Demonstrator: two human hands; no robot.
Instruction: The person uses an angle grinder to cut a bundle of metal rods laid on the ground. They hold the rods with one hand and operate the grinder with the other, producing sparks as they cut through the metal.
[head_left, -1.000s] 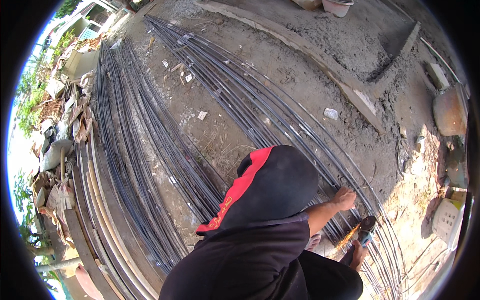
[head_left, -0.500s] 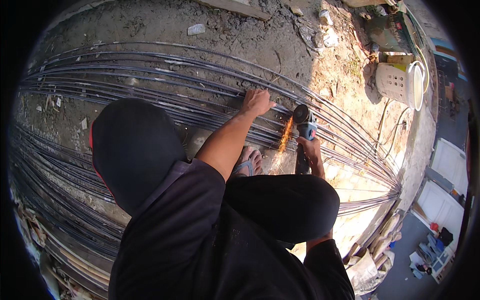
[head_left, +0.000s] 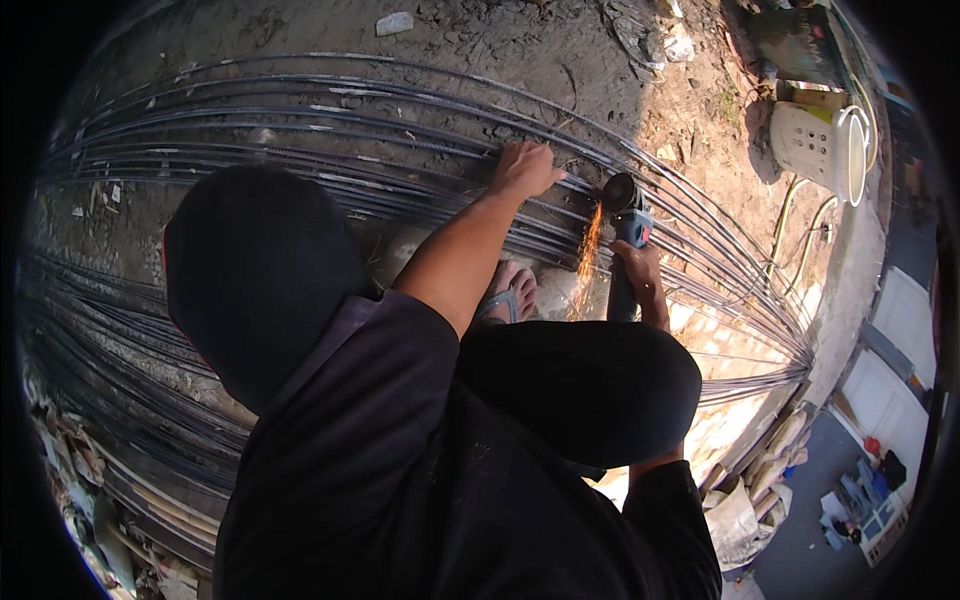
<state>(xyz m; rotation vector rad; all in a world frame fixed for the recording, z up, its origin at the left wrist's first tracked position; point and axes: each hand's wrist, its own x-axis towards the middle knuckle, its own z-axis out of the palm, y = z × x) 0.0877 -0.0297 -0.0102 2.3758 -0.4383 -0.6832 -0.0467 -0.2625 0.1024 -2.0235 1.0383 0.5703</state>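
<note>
Long dark steel rods (head_left: 400, 135) lie in bundles over the ground. My left hand (head_left: 528, 170) is closed around one of them; its fingertips are partly hidden. Just to the right, my right hand (head_left: 642, 268) grips the body of an angle grinder (head_left: 630, 225). The grinder's dark cutting disc (head_left: 619, 191) meets the rods a short way from my left hand. Orange sparks (head_left: 588, 262) stream from it toward my body, passing close to my sandalled foot (head_left: 512, 292).
A white bucket (head_left: 805, 140) stands at the upper right beside a concrete edge (head_left: 850, 240). More rods (head_left: 130, 400) lie on the left. Crumpled sacks (head_left: 745, 520) sit at the lower right, near white panels (head_left: 905, 320) on a grey floor.
The view has shifted, so the rods and bucket sit higher and slightly farther right. Both hands keep their grips, and sparks still fly from the disc.
</note>
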